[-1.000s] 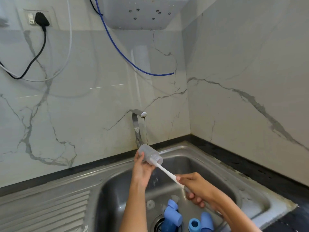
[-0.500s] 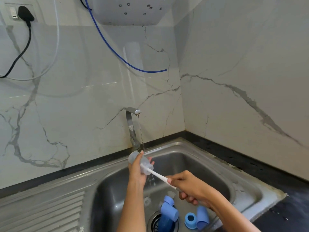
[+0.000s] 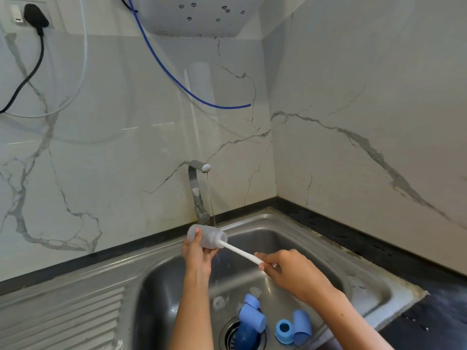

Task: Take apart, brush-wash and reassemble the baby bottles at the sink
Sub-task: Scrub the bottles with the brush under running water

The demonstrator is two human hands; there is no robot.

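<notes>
The left hand (image 3: 198,256) kept its grip on the clear bottle (image 3: 206,239) under the tap (image 3: 199,190) while the right hand (image 3: 290,270), fingers curled round the white brush handle (image 3: 240,252), had drawn it further out, so scrubbing's probably still going.

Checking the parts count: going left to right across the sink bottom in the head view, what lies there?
Small clear round part → blue bottle piece over the drain → light blue screw ring → blue cap lying beside it.
</notes>
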